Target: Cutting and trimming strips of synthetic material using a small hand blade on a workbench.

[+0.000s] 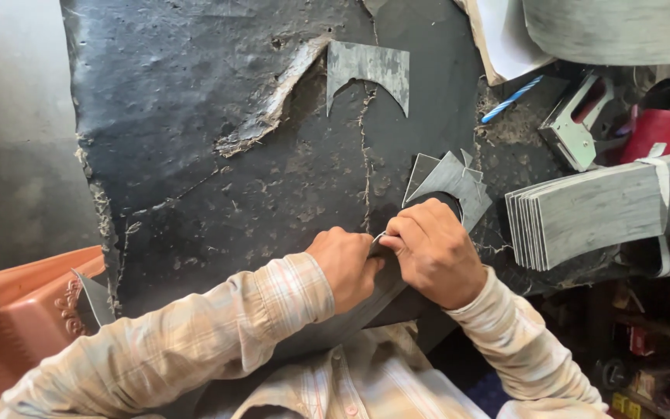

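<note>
Head view: left hand [345, 264] and right hand [434, 252] meet knuckle to knuckle at the near edge of a worn black desk [195, 116], both clenched on a grey sheet strip [381, 291] running under them. Grey cut pieces [451, 182] lie just beyond the right hand; one cut shape [370, 71] lies farther up. A banded stack of grey strips [606, 206] sits right, a staple gun [571, 124] behind it.

You're in a workshop — a scarred black counter [195, 155], a bundled stack of grey strips [606, 206], a metal staple gun [571, 128].
</note>
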